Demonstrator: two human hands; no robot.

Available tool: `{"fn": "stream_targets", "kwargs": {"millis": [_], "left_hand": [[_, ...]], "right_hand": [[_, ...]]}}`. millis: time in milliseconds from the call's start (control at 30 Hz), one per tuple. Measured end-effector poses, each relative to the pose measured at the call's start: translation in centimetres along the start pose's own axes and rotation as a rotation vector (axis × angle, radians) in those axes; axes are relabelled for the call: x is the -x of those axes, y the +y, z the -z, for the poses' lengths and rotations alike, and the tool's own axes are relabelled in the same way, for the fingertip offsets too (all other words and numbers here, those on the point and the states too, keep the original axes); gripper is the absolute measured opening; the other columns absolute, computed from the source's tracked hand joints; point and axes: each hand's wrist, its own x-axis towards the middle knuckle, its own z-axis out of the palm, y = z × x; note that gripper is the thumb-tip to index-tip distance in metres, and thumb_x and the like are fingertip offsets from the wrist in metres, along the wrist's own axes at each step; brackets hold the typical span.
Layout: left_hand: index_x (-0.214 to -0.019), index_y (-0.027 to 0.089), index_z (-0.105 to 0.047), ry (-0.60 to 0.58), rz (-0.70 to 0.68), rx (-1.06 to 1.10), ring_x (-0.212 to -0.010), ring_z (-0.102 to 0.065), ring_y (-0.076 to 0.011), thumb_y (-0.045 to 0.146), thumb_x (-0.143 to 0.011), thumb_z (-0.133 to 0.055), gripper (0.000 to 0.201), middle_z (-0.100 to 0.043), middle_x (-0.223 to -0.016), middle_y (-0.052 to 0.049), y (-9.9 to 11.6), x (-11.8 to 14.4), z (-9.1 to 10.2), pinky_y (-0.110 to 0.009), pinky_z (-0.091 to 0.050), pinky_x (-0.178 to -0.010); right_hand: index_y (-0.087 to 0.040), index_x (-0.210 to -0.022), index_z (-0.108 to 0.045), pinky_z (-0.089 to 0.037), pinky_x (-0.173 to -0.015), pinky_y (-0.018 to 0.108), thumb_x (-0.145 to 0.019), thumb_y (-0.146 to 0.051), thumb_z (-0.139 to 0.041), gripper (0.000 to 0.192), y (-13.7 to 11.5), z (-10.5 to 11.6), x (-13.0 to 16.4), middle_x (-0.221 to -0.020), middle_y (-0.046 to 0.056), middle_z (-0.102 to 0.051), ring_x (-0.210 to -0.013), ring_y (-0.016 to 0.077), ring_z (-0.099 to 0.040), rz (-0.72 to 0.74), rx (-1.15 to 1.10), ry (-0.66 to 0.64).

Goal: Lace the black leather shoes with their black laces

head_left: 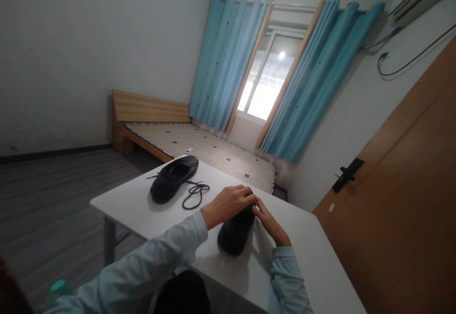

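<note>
Two black shoes lie on a white table (135, 204). The near shoe (235, 233) sits right in front of me, toe toward me. My left hand (228, 204) rests over its top with fingers curled onto the far end. My right hand (269, 221) touches the same shoe's right side, fingertips at its upper edge. The far shoe (173, 177) lies alone further left on the table, with a loose black lace (195, 194) coiled beside it. Light blue sleeves cover both forearms.
A wooden bed (149, 109) with a patterned mattress stands behind the table. Blue curtains (228, 62) frame a bright window. A brown door (402, 209) is close on the right. Grey floor lies to the left, with a teal object (59, 288) low down.
</note>
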Motion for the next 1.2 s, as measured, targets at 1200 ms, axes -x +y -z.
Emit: {"fn": "stream_targets", "kwargs": {"millis": [1200], "left_hand": [[-0.116, 0.016, -0.049, -0.01, 0.225, 1.342, -0.091, -0.059, -0.0194, 0.034, -0.059, -0.077, 0.066, -0.063, -0.101, -0.008, -4.6, -1.1, -4.4, -0.029, -0.045, -0.08]], "right_hand": [[-0.02, -0.065, -0.059, -0.04, -0.091, 0.038, -0.069, -0.028, -0.071, 0.015, -2.4, 0.6, 0.1, -0.099, 0.005, -0.063, -0.098, 0.023, -0.057, 0.198, -0.042, 0.115]]}}
